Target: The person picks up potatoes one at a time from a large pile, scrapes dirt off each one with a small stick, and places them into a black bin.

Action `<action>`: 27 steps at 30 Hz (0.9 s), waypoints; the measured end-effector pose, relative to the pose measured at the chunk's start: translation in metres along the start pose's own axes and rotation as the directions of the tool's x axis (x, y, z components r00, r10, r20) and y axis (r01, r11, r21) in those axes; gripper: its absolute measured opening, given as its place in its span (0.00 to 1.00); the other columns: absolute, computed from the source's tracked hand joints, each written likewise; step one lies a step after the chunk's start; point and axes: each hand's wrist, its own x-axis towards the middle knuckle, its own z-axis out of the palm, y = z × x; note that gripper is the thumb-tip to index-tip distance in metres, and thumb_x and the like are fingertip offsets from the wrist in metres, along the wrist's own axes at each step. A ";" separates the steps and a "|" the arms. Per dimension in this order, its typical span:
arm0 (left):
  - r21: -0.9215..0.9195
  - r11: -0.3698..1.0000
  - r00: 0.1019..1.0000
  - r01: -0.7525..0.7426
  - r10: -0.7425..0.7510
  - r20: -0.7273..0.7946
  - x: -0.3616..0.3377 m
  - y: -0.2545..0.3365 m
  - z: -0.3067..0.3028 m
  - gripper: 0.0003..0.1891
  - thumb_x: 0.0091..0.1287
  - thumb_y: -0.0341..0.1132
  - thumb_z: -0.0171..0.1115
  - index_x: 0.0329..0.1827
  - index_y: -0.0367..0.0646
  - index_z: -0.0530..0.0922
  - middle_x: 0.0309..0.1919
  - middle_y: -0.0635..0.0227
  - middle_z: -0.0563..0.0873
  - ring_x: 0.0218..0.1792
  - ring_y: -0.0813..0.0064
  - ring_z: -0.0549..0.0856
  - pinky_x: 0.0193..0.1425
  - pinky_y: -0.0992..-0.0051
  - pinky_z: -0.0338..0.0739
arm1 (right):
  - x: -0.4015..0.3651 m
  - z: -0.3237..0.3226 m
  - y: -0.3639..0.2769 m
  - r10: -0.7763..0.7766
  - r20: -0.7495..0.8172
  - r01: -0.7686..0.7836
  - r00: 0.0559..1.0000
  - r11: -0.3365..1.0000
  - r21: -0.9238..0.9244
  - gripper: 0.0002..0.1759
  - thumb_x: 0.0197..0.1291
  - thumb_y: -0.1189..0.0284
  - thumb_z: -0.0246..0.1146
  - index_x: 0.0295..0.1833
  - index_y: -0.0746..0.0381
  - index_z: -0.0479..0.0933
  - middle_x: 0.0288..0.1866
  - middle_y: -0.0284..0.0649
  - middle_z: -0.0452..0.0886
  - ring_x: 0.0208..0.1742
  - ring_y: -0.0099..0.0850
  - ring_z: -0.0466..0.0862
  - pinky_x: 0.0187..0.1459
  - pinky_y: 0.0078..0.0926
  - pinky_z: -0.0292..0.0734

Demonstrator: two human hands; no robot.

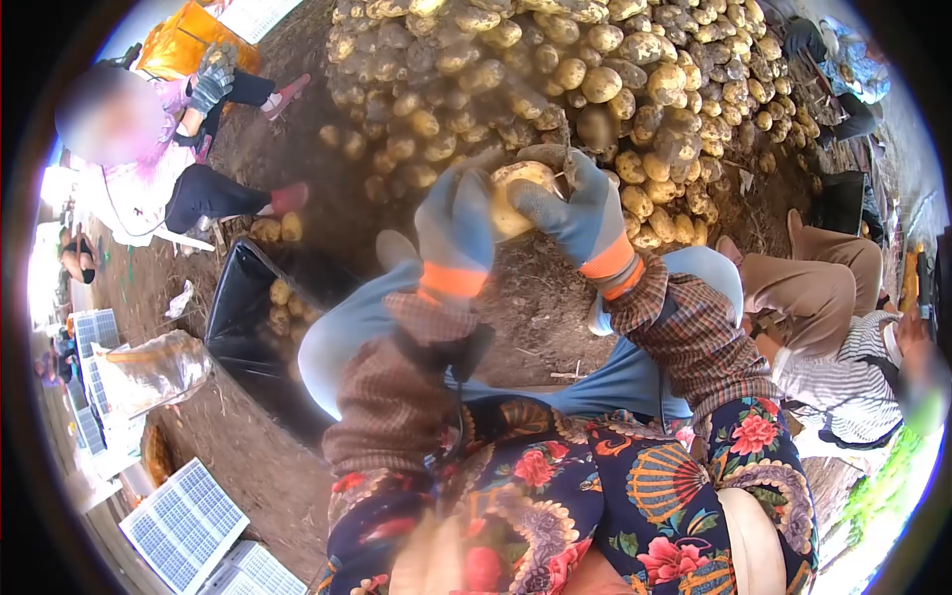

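Note:
A pale yellow potato [520,201] is between my two gloved hands, in front of the potato pile. My left hand [455,223], in a blue-grey glove with an orange cuff, is closed against the potato's left side; it is slightly blurred. My right hand [585,213], in a matching glove, grips the potato from the right, its thumb lying across the front. A thin dark strip [567,141] stands up by the right fingers; I cannot make out what it is.
A large potato heap [635,89] lies ahead on bare soil. To the left is a black container [248,307] with several potatoes. People sit at the left [188,198] and right [818,288]. White crates [183,526] stand at lower left, near a clear plastic bag [159,372].

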 end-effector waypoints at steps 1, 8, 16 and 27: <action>-0.080 0.996 0.999 0.042 -0.043 -0.013 0.007 -0.008 -0.004 0.18 0.77 0.37 0.54 0.57 0.33 0.85 0.49 0.59 0.90 0.49 0.74 0.87 0.58 0.74 0.81 | -0.003 0.003 -0.001 -0.006 0.002 0.006 1.000 1.000 0.011 0.29 0.57 0.61 0.78 0.58 0.68 0.81 0.50 0.43 0.88 0.51 0.26 0.86 0.53 0.27 0.82; -0.563 0.566 0.798 0.602 -0.427 0.425 0.011 -0.015 -0.019 0.30 0.83 0.56 0.45 0.74 0.40 0.71 0.63 0.59 0.84 0.60 0.63 0.86 0.55 0.58 0.87 | 0.008 -0.006 0.018 -0.447 0.137 0.462 0.884 0.879 -0.118 0.33 0.60 0.57 0.77 0.63 0.67 0.79 0.58 0.45 0.86 0.54 0.31 0.85 0.57 0.31 0.81; -0.452 0.892 0.972 0.019 0.090 0.219 0.011 -0.017 -0.017 0.47 0.56 0.26 0.79 0.80 0.38 0.63 0.65 0.55 0.81 0.62 0.63 0.85 0.63 0.65 0.84 | 0.019 -0.034 0.036 -0.265 0.047 0.267 0.963 0.963 -0.033 0.24 0.78 0.56 0.59 0.66 0.63 0.79 0.55 0.42 0.87 0.48 0.26 0.86 0.47 0.24 0.83; -0.171 0.964 0.975 -0.203 0.215 0.059 0.005 0.039 -0.067 0.38 0.53 0.27 0.78 0.71 0.32 0.75 0.60 0.56 0.86 0.58 0.65 0.86 0.63 0.70 0.82 | 0.028 -0.034 0.022 0.303 0.042 -0.303 0.952 0.917 0.260 0.24 0.80 0.55 0.55 0.50 0.66 0.83 0.33 0.38 0.87 0.23 0.22 0.79 0.25 0.17 0.73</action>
